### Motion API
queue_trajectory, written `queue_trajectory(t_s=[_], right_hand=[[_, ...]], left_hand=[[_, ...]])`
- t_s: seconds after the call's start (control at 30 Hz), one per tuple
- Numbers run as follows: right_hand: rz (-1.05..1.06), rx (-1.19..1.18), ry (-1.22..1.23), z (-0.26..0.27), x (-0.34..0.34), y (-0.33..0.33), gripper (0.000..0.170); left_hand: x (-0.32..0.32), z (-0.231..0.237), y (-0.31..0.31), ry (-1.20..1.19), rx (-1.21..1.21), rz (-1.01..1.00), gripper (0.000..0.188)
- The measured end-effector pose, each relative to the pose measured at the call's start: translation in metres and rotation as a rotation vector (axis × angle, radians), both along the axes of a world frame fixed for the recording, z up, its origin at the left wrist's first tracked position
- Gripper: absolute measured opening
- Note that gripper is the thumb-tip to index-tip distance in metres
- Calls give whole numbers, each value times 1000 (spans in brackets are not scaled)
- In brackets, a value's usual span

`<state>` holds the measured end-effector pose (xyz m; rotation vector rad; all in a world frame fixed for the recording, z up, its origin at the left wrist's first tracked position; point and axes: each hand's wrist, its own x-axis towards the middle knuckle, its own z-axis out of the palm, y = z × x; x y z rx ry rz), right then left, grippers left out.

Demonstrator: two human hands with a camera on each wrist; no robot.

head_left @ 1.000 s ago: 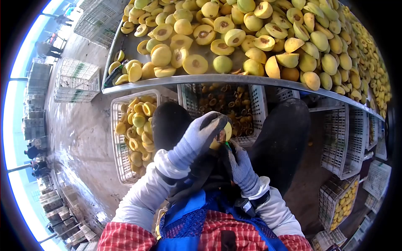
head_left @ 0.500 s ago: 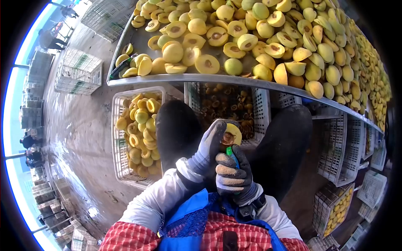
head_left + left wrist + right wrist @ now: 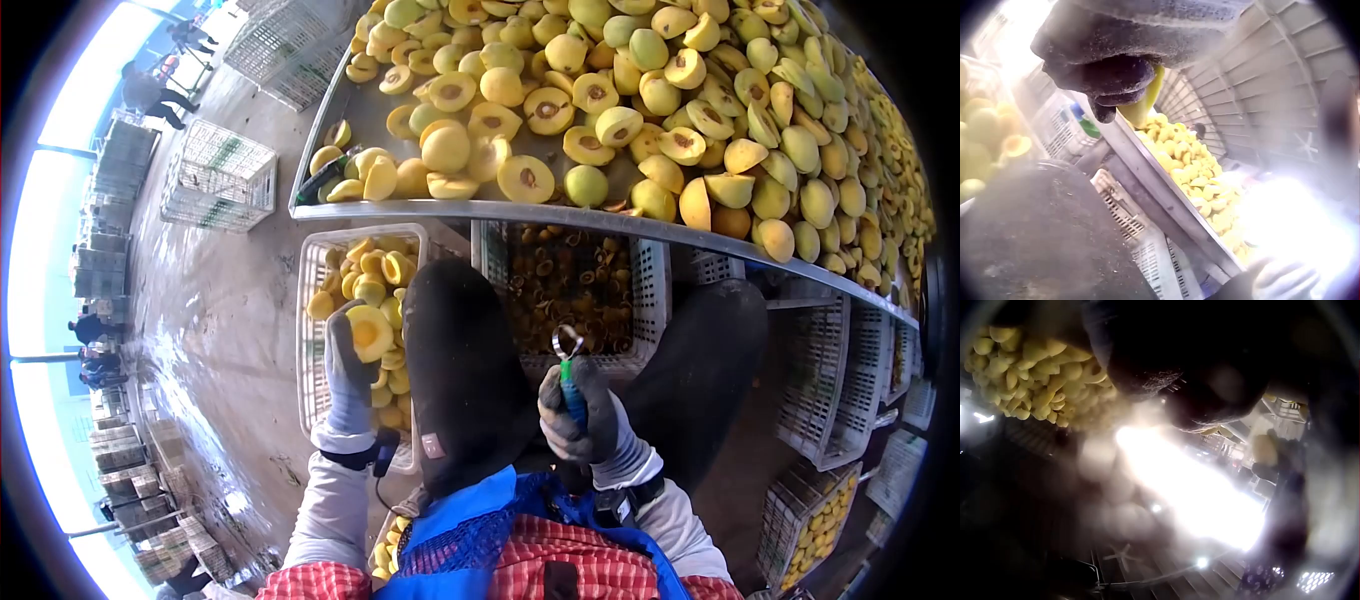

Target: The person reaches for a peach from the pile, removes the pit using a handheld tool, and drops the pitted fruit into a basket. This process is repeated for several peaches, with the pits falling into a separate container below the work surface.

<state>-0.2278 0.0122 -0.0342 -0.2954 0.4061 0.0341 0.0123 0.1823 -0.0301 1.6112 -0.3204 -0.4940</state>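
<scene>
My gloved left hand (image 3: 348, 372) is over the white crate (image 3: 312, 385) of peach halves at the left. It holds a yellow peach half (image 3: 371, 334), its cut face up with a smooth hollow. In the left wrist view, the glove's dark fingers (image 3: 1104, 78) curl round that peach half (image 3: 1146, 103). My gloved right hand (image 3: 583, 415), in front of the lap, grips a pitting knife (image 3: 573, 395) with a green and blue handle. Its looped metal blade points up and away from me. The right wrist view shows the right hand (image 3: 1179, 375) dark, with the knife hidden.
A metal-edged table (image 3: 450, 209) heaped with halved peaches (image 3: 550, 110) stands ahead. Below it, between the knees, is a crate (image 3: 655, 300) of dark pits and scraps. A second knife (image 3: 322, 180) lies at the table's left corner. More crates (image 3: 222, 180) stand on the floor at both sides.
The hands were together at the peach half with the knife at its pit. Now the left hand has carried the peach half left over the crate, and the right hand stays centred with the knife.
</scene>
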Motion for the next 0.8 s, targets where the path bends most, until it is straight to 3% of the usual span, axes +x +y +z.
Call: queue_trajectory(t_s=[0.03,0.07,0.13,0.17,0.23,0.3,0.43,0.5,0.57,0.6,0.67,0.7,0.73,0.77,0.8], right_hand=[[21,-175,108,9,2,-1,49],[21,-221,28,11,6,-3,40],[-52,-621,54,16,20,2,37],[-95,-803,80,21,26,1,37],[-177,-1177,192,32,38,0,39],[-262,-1480,259,37,42,-2,38],[-193,-1671,363,29,36,-6,33],[-265,-1563,311,21,35,-2,28],[-321,-1494,221,17,35,0,30],[-393,-1539,105,6,37,3,28],[-301,-1166,131,11,35,9,20],[-251,-976,142,18,34,12,16],[-188,-561,82,28,27,7,9],[-262,-444,0,26,25,5,8],[-298,-419,30,23,22,4,8]], left_hand=[[-2,13,-4,-35,72,-22,53],[-12,27,-18,65,73,-25,54],[-33,25,-36,125,76,-86,62],[-46,21,-53,98,-66,-190,66],[-64,14,-70,-191,-28,-446,71],[-82,5,-75,15,-114,-511,79],[-94,-1,-84,225,-235,-606,83],[-94,6,-83,229,-203,-638,79],[-99,17,-85,40,-139,-592,62],[-99,15,-83,112,-129,-563,56],[-96,5,-77,248,-115,-511,46],[-93,3,-76,52,-65,-466,37],[-86,7,-71,16,43,-332,36],[-75,13,-62,-24,147,-197,35],[-56,-1,-41,-124,64,-99,38]])
